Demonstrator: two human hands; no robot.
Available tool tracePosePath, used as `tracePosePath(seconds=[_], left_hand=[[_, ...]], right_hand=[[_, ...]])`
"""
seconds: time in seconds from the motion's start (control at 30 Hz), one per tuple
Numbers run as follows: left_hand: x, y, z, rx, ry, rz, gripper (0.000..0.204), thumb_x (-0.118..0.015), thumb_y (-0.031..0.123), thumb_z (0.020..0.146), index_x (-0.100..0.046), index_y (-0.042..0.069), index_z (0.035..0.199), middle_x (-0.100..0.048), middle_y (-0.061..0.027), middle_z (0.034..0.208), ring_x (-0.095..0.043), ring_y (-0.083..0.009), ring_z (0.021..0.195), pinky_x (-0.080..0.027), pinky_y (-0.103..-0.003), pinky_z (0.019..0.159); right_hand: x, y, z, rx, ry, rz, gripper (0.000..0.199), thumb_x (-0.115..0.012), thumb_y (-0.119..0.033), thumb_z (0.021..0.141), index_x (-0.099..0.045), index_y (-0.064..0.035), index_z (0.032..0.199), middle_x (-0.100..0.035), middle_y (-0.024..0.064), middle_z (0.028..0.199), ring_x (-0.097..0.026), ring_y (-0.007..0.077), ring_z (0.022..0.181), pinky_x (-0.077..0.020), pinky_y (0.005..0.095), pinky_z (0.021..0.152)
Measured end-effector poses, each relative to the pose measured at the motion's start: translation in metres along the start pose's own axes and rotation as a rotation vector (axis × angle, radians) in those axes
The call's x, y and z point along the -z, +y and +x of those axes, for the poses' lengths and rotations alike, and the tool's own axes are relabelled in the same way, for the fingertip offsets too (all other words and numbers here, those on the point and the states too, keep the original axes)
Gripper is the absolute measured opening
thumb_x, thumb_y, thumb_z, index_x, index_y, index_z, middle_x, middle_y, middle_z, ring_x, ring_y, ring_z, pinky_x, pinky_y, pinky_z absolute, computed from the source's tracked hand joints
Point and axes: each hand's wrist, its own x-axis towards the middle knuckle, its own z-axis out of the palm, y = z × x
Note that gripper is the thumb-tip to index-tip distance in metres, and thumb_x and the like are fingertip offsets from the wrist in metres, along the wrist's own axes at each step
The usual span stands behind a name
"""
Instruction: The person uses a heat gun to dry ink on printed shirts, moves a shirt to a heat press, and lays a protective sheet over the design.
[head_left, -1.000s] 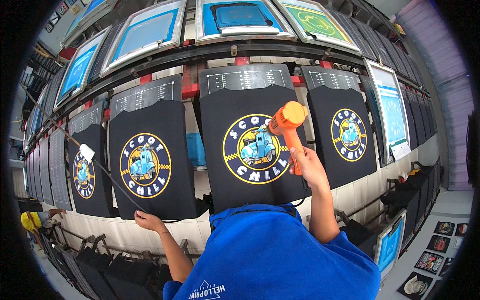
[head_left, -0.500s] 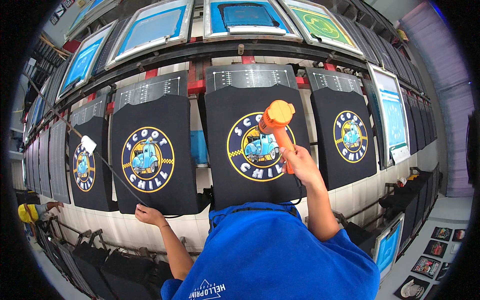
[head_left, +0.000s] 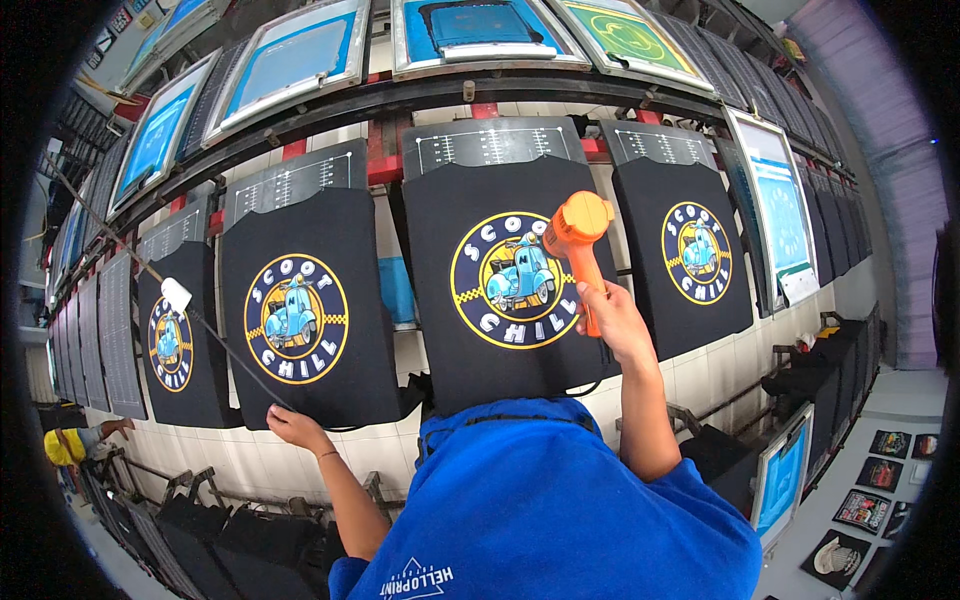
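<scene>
My right hand (head_left: 616,322) is closed around the handle of an orange heat gun (head_left: 583,228). Its head hangs over the right edge of a round scooter print on a black T-shirt (head_left: 430,230), stretched over a flat board in front of me. Lower left, my left hand (head_left: 297,428) pinches a black cord (head_left: 232,350) beside the hem of another printed black T-shirt (head_left: 355,260). The cord runs taut toward the far left, with a white connector (head_left: 176,295) partway along it. Part of the cord near my waist is hidden.
Black T-shirts with the same print lie on boards at the right (head_left: 640,230) and far left (head_left: 165,395). Framed screens (head_left: 490,70) rest on a dark metal rail behind; another screen (head_left: 775,215) leans at the right. A person in yellow headwear (head_left: 65,447) is at the far left.
The heat gun in my right hand has moved right, from over the middle of the print to its right edge. My left hand stays on the cord. The view has shifted slightly.
</scene>
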Motion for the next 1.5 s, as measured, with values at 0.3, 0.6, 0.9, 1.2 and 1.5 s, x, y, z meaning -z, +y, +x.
tracePosePath(seconds=[0.3,0.6,0.9,1.2,1.5], left_hand=[[0.007,0.019,0.024,-0.119,-0.256,-0.028,0.039,-0.047,0.031,0.101,-0.058,-0.006,0.096,-0.059,-0.0125,0.081,-0.053,-0.0223,0.073,-0.045,-0.035,0.070],[0.010,0.009,-0.001,-0.187,-0.301,0.143,0.039,-0.044,0.024,0.100,-0.048,-0.008,0.077,-0.051,-0.0224,0.076,-0.047,-0.0365,0.070,-0.038,-0.045,0.068],[-0.006,0.015,-0.013,-0.320,-0.232,0.299,0.039,-0.043,0.025,0.099,-0.052,-0.007,0.078,-0.053,-0.0209,0.083,-0.050,-0.0394,0.082,-0.038,-0.048,0.075],[-0.008,0.008,-0.011,-0.325,-0.245,0.312,0.037,-0.044,0.026,0.099,-0.052,-0.005,0.079,-0.054,-0.0197,0.083,-0.050,-0.0391,0.082,-0.038,-0.048,0.075],[-0.007,0.008,-0.012,-0.321,-0.224,0.287,0.038,-0.045,0.028,0.099,-0.050,-0.003,0.078,-0.052,-0.0193,0.079,-0.049,-0.0390,0.080,-0.038,-0.048,0.073]], right_hand=[[-0.003,-0.004,-0.017,-0.106,0.018,0.008,0.029,-0.057,-0.029,0.095,-0.058,0.0001,0.096,-0.056,0.0031,0.073,-0.054,0.0096,0.051,-0.0463,0.0233,0.049],[-0.042,-0.010,-0.007,-0.071,-0.070,-0.031,0.029,-0.058,-0.030,0.094,-0.058,-0.0008,0.096,-0.056,0.0025,0.071,-0.055,0.0094,0.053,-0.0460,0.0229,0.050],[-0.064,0.001,-0.001,-0.008,-0.075,-0.075,0.030,-0.059,-0.030,0.094,-0.058,0.0008,0.096,-0.057,0.0025,0.071,-0.056,0.0087,0.052,-0.0445,0.0233,0.049],[-0.066,-0.001,-0.007,-0.060,-0.089,-0.073,0.027,-0.058,-0.028,0.094,-0.058,-0.0009,0.095,-0.057,0.0021,0.071,-0.055,0.0086,0.053,-0.0444,0.0223,0.048],[-0.024,0.012,-0.021,-0.017,0.190,-0.001,0.032,-0.059,-0.031,0.094,-0.057,0.0002,0.099,-0.055,0.0037,0.074,-0.054,0.0109,0.055,-0.0472,0.0250,0.052]])
